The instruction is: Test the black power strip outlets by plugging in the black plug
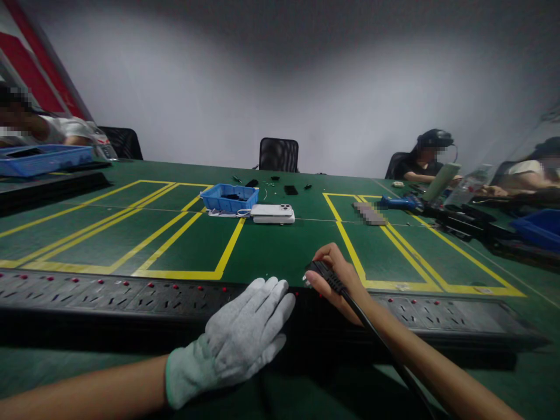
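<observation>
My left hand (pixel 247 326), in a grey glove with a green cuff, lies over the black power strip (pixel 153 297) with its fingers stretched out and nothing visible in it. My bare right hand (pixel 339 280) is closed around a black power plug (pixel 324 272). The plug's metal prongs point left, above the strip's edge. From the plug a thick black cord (pixel 385 344) runs down along my right forearm to the bottom of the view. Both hands hide part of the strip's middle.
Beyond my hands, a white phone (pixel 273 213) lies near a blue basket (pixel 230 198). A grey, blurred-out slab (pixel 370 213) and a black clamp-like arm (pixel 464 224) are on the right. Yellow tape marks the green table (pixel 280 251). Other people sit at left and right.
</observation>
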Demonstrator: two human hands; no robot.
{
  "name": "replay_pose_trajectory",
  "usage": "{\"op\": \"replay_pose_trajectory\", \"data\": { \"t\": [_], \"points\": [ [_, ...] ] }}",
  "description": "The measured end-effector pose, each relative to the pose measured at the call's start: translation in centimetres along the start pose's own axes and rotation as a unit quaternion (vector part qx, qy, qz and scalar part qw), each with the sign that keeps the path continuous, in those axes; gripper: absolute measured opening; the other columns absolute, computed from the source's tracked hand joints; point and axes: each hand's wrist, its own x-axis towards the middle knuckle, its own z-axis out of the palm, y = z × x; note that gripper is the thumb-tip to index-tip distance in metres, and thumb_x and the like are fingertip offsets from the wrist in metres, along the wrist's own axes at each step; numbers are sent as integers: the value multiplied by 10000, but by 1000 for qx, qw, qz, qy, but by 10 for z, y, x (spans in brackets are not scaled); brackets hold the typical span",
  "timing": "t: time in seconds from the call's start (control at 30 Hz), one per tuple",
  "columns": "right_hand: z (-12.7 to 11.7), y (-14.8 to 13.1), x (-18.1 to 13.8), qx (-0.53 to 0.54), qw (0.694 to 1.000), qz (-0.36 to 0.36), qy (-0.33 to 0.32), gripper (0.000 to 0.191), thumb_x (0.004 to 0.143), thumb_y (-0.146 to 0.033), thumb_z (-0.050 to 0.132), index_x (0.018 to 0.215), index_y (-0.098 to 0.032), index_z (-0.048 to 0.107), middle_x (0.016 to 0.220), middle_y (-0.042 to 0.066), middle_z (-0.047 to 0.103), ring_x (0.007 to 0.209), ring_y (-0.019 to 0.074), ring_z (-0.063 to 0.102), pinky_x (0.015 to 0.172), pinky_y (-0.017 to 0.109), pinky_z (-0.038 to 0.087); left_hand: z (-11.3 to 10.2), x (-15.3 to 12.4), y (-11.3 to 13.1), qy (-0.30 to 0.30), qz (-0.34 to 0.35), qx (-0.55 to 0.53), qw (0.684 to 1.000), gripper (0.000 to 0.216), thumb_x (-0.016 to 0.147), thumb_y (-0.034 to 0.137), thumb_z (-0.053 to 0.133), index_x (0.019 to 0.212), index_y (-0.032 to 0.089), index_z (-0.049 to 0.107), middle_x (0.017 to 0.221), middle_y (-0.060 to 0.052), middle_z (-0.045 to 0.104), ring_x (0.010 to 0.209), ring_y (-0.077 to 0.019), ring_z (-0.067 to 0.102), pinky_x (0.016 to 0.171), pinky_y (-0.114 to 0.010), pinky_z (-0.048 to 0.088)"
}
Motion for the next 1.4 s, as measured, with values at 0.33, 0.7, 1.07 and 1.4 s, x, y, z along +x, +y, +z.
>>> {"op": "replay_pose_trajectory", "data": {
  "t": [0.33, 0.7, 1.07, 1.4],
  "points": [
    [-6, -17, 7, -74, 992, -34, -96, 290, 863, -482, 484, 891, -194, 502, 777, 16, 616, 703, 142, 552, 626, 246, 380, -21, -26, -31, -73, -67, -48, 994, 618, 866, 478, 442, 1370, 135, 342, 1349, -122, 458, 1244, -271, 404, 1044, -452, 325],
    [10, -60, 19, -257, 955, -6, -147, 323, 852, -523, 492, 919, -208, 513, 783, 29, 627, 697, 173, 582, 570, 229, 330, -21, -7, -63, -253, -112, -192, 942, 776, 692, 693, 515, 1295, 215, 416, 984, -67, 601, 853, -254, 594, 723, -351, 445],
    [34, -78, 5, -387, 912, -46, -131, 263, 841, -413, 520, 946, -174, 487, 805, 84, 641, 727, 235, 601, 604, 296, 364, -17, -24, -59, -213, -159, -123, 956, 794, 679, 752, 460, 1249, 200, 455, 974, -92, 599, 843, -272, 588, 733, -387, 439],
    [36, -45, -18, -298, 946, -123, -27, 490, 739, -536, 617, 1042, -169, 502, 993, 96, 592, 975, 264, 516, 1001, 501, 226, -32, -53, -75, -232, -196, -105, 947, 787, 714, 702, 476, 1315, 198, 406, 1078, -116, 596, 944, -288, 569, 794, -394, 422]
  ]
}}
